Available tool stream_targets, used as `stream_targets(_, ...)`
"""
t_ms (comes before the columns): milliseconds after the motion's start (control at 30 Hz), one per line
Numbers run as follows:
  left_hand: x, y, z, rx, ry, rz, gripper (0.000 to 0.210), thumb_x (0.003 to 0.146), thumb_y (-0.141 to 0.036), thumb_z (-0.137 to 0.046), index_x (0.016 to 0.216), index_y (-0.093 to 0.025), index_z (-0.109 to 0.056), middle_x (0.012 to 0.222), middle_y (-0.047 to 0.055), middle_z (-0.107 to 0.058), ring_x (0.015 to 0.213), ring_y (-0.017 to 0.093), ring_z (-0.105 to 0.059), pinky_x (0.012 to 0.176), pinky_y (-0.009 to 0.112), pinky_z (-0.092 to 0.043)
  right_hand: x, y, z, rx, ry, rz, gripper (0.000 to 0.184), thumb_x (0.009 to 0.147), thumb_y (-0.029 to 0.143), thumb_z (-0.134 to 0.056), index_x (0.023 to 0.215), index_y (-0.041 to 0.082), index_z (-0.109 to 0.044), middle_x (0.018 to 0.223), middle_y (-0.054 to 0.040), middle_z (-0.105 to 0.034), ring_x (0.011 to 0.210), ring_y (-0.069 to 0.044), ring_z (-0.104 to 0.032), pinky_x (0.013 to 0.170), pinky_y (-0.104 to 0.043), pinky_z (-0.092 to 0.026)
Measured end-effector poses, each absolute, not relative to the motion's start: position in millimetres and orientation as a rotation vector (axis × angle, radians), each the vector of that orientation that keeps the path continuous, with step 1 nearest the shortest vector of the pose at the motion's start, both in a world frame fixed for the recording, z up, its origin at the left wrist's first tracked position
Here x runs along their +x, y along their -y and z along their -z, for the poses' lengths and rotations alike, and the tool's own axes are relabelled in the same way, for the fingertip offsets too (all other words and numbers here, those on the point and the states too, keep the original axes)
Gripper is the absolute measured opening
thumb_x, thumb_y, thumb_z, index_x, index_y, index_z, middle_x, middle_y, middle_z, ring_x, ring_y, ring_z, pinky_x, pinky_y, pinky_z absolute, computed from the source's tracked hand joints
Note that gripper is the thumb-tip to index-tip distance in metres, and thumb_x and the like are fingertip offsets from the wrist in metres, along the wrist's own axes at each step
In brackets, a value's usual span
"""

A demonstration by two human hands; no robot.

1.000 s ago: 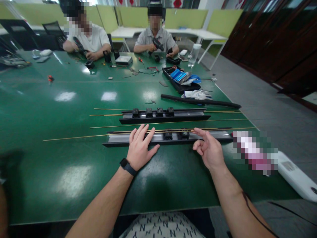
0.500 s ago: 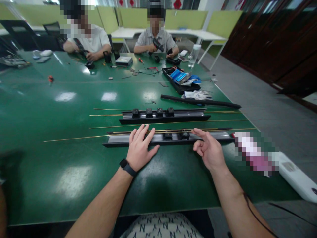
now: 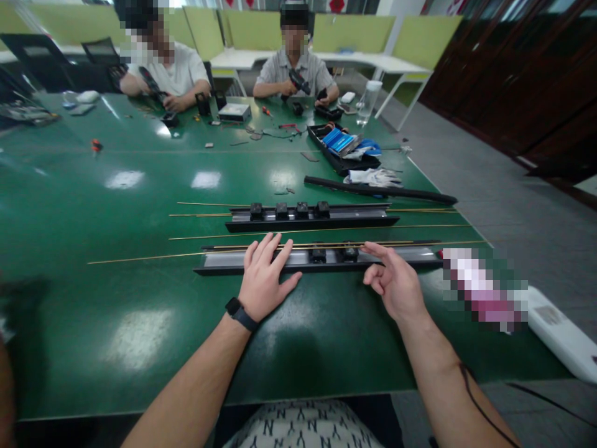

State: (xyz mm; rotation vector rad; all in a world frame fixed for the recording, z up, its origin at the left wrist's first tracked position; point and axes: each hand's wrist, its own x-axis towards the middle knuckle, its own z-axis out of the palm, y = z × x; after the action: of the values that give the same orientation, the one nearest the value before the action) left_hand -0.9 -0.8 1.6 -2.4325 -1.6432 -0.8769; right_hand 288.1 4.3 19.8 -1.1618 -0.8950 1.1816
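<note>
Across the near black channel (image 3: 224,270) my left hand (image 3: 265,274) lies with its fingers spread, the fingertips at the thin brass-coloured rods (image 3: 303,246). It grips nothing that I can make out. My right hand (image 3: 394,277) hovers at the right half of this channel, two fingers stretched out to the rods and the others curled. Small black blocks (image 3: 318,252) sit inside the channel between my hands; the left hand hides part of its floor. Behind it lies a second black channel (image 3: 317,224) holding several similar blocks, with rods sticking out at both ends.
Past the channels lie a black tube (image 3: 380,190), white gloves (image 3: 373,177) and a black tray (image 3: 342,165) with blue items. A white device (image 3: 559,333) rests at right. Two people work across the green table (image 3: 153,348), each with a power drill (image 3: 298,81).
Both hands keep nearly the same pose on the near channel. The view has shifted very slightly, and the long rod's left end has moved a little to the right.
</note>
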Motion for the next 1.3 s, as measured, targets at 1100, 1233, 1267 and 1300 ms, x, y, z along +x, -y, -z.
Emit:
stream_targets(1100,-0.6,0.9,-2.6,-2.427,1.641,0.853,0.065,0.094,-0.047,-0.066,0.153,-0.023,-0.051,0.161,0.015,-0.049,0.154,0.033,-0.039,0.128,0.054,-0.023,288.3,-5.6,-21.3,-1.164,0.843,-1.123,0.041,0.095,0.053,-0.062,0.112,0.020,-0.079,0.121,-0.0125,-0.074,0.050,-0.008,-0.062,0.033,-0.018,-0.023)
stream_targets(1233,-0.3,1.0,-2.4,-2.424,1.645,0.846,0.065,0.095,-0.047,-0.066,0.153,-0.023,-0.051,0.161,0.014,-0.049,0.154,0.033,-0.040,0.128,0.053,-0.022,289.2,-6.1,-20.3,-1.156,0.822,-1.123,0.040,0.093,0.053,-0.065,0.111,0.021,-0.079,0.119,-0.0113,-0.074,0.049,-0.008,-0.061,0.033,-0.018,-0.023)
stream_targets(1267,-0.2,1.1,-2.5,-2.423,1.645,0.847,0.065,0.094,-0.047,-0.066,0.153,-0.023,-0.051,0.161,0.014,-0.049,0.154,0.033,-0.040,0.128,0.053,-0.022,289.2,-5.9,-20.0,-1.151,0.831,-1.130,0.040,0.093,0.054,-0.066,0.112,0.021,-0.079,0.120,-0.0109,-0.074,0.049,-0.008,-0.062,0.033,-0.018,-0.023)
stream_targets(1300,-0.1,1.2,-2.5,-2.422,1.645,0.849,0.065,0.094,-0.047,-0.066,0.152,-0.023,-0.051,0.161,0.014,-0.049,0.154,0.033,-0.040,0.128,0.053,-0.022,289.2,-5.5,-19.6,-1.147,0.844,-1.140,0.040,0.092,0.054,-0.066,0.114,0.022,-0.079,0.121,-0.0107,-0.073,0.049,-0.008,-0.062,0.033,-0.019,-0.023)
